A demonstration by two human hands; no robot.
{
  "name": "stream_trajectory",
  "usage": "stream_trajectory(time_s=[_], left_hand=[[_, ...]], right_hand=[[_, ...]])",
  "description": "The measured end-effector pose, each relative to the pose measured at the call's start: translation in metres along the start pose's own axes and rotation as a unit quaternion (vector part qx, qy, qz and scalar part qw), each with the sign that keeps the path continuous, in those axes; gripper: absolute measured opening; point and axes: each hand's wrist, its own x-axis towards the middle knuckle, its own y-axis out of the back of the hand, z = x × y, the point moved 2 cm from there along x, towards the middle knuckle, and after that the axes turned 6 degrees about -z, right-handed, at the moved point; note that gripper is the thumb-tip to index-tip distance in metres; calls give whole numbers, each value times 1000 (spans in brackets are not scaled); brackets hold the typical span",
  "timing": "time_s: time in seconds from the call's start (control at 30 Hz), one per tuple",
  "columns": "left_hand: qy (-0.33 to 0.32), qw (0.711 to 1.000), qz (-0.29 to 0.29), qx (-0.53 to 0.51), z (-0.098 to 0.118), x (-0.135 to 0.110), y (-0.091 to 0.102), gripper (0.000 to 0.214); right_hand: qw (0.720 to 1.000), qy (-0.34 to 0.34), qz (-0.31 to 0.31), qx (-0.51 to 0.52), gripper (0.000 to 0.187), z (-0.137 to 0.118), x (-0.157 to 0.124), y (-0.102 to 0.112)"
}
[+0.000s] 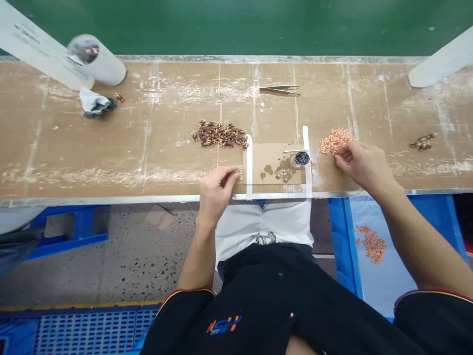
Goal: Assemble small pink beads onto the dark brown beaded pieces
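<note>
My left hand (216, 190) rests on the bench's near edge, fingers curled in a pinch beside the white-taped cardboard pad (275, 165); what it pinches is too small to name. My right hand (360, 162) has its fingers drawn together at the edge of a pile of small pink-orange parts (334, 139). On the pad sit a small round black and silver piece (302, 158) and some brown stains. A heap of dark brown and gold parts (220, 134) lies just beyond my left hand.
Tweezers (281, 89) lie further back on the brown bench (148, 148). A white cylinder (98, 61) and a crumpled cloth (95, 103) sit at the far left, a few brown parts (423, 142) at the right. Under the bench, a blue bin (373, 246) holds more pink parts.
</note>
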Motion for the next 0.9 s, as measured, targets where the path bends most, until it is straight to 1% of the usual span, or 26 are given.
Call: stream_trajectory(time_s=[0.1,0.2,0.3,0.4,0.57,0.73,0.83,0.9], left_hand=[[51,995,4,-86,1,0,-8,18],[91,980,-3,-176,5,2,-21,20],[106,966,-5,-234,10,5,-33,24],[110,955,-7,-275,12,8,-40,28],[119,944,-2,-307,10,8,-36,28],[109,932,6,-344,5,7,-31,26],[96,929,14,-358,1,7,-31,30],[92,927,10,-363,0,8,-31,32]], right_hand=[[1000,-3,15,-4,10,-3,-1,0],[1000,3,12,-28,10,-5,0,-1],[998,12,15,-52,9,-6,1,0],[997,18,10,-70,9,-8,2,1],[995,17,-13,-96,9,-10,6,1],[994,10,-11,-107,12,-13,7,0],[996,8,-11,-91,9,-13,6,3],[998,10,-26,-62,7,-12,5,7]])
